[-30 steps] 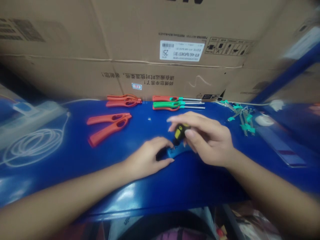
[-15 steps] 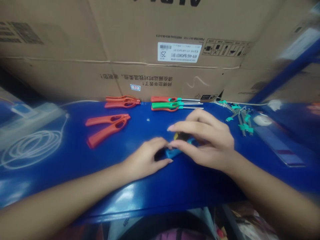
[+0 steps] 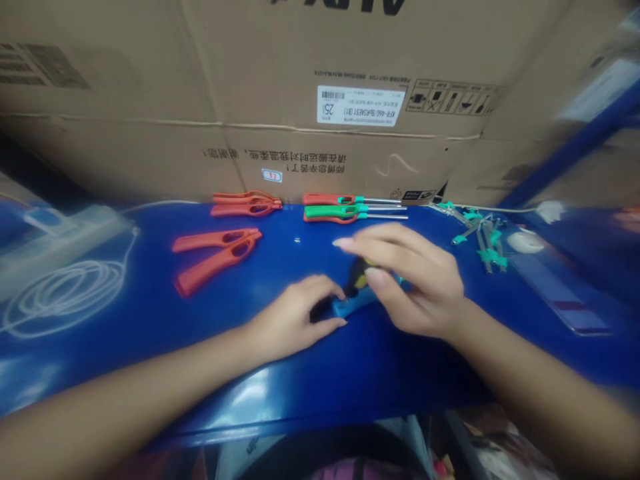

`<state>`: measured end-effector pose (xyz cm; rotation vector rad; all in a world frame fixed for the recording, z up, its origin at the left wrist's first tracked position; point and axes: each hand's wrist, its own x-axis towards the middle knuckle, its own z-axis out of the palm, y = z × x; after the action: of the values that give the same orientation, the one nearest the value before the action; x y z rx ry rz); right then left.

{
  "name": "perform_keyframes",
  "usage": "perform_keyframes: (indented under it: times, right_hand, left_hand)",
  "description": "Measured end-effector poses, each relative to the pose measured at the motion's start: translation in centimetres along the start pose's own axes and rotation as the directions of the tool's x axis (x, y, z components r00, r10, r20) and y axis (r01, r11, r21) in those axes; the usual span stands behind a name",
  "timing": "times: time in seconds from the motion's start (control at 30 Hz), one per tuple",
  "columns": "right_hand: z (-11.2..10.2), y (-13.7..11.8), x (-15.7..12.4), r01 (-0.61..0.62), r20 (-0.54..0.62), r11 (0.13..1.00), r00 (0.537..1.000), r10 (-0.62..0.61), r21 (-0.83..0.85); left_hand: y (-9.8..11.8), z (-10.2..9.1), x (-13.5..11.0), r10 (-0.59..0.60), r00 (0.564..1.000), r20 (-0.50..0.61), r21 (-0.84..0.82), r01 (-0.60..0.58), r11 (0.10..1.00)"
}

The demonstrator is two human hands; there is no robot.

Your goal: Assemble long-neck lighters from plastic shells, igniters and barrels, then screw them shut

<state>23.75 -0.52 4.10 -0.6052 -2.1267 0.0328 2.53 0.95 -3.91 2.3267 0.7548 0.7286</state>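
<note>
My left hand [image 3: 295, 312] rests on the blue tabletop with its thumb and fingers closed about the left end of a blue lighter [image 3: 346, 307], which lies flat. Above that lighter, my right hand [image 3: 420, 280] pinches a short black-and-yellow screwdriver [image 3: 356, 277] between thumb and fingers. The screwdriver stands tilted over the lighter's left end; its tip is hidden beside my left fingertips. My right hand covers much of the lighter's right part, where a bit of teal shows. A tiny metal piece [image 3: 297, 240] lies on the table beyond my hands.
Red lighter casings [image 3: 215, 267] lie at the left. Assembled long-neck lighters [image 3: 331, 212] sit by the cardboard box [image 3: 280, 100] behind. Metal tubes with teal parts [image 3: 487, 243] are piled at right, near a phone-like slab [image 3: 563, 293]. A coiled white cable [image 3: 65, 297] lies far left.
My right thumb and fingers have shifted round the screwdriver, so more of its black-and-yellow handle shows. My left hand and the blue lighter have stayed in place.
</note>
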Motion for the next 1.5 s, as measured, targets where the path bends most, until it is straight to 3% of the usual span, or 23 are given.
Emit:
perform_keyframes:
  times: [0.13, 0.33, 0.57, 0.83, 0.97, 1.1, 1.17, 1.2, 1.3, 1.37, 1.5]
  right_hand:
    - [0.0, -0.3, 0.2, -0.050, 0.055, 0.978, 0.998, 0.040, 0.201]
    - [0.2, -0.1, -0.1, 0.070, 0.007, 0.997, 0.998, -0.070, -0.025]
    - [0.6, -0.5, -0.1, 0.002, 0.076, 0.981, 0.997, -0.017, 0.195]
    - [0.7, -0.1, -0.2, 0.014, 0.040, 0.997, 0.999, -0.017, 0.080]
    - [0.8, -0.1, 0.2, -0.078, 0.018, 0.984, 0.997, 0.076, 0.157]
    - [-1.0, 0.6, 0.6, -0.217, -0.124, 0.943, 0.959, 0.254, 0.254]
    - [-2.5, 1.7, 0.5, -0.235, -0.195, 0.960, 0.945, 0.263, 0.154]
    - [-3.3, 2.4, 0.3, -0.229, -0.210, 0.973, 0.951, 0.228, 0.021]
    - [-5.4, 5.1, -0.8, -0.177, -0.110, 0.909, 0.983, 0.145, -0.378]
    - [-6.3, 6.9, -1.7, -0.199, -0.109, 0.849, 0.980, 0.167, -0.490]
    - [-7.3, 10.0, -3.6, -0.298, -0.141, 0.789, 0.954, 0.264, -0.538]
  left_hand:
    - [0.0, 0.0, 0.0, -0.001, 1.000, 0.005, -0.006, 0.001, 1.000]
    - [0.1, 0.2, -0.1, -0.017, 1.000, 0.006, -0.013, 0.017, 1.000]
    - [0.3, 0.1, 0.0, 0.017, 1.000, 0.009, -0.010, -0.017, 1.000]
    - [0.5, 0.4, 0.0, -0.007, 1.000, -0.011, 0.037, 0.007, 0.999]
    - [1.0, -0.2, 0.1, -0.052, 0.999, 0.013, 0.080, 0.050, 0.996]
    - [2.1, -2.2, -0.1, -0.126, 0.983, 0.134, 0.210, 0.096, 0.973]
    - [2.7, -3.3, -0.2, -0.180, 0.964, 0.194, 0.317, 0.112, 0.942]
    - [3.0, -3.7, -0.2, -0.208, 0.954, 0.218, 0.366, 0.118, 0.923]
    - [3.9, -4.0, -0.1, -0.249, 0.935, 0.252, 0.468, 0.108, 0.877]
    - [4.2, -3.5, 0.2, -0.249, 0.937, 0.246, 0.518, 0.090, 0.850]
    - [4.1, -2.6, 1.3, -0.234, 0.943, 0.238, 0.563, 0.062, 0.824]
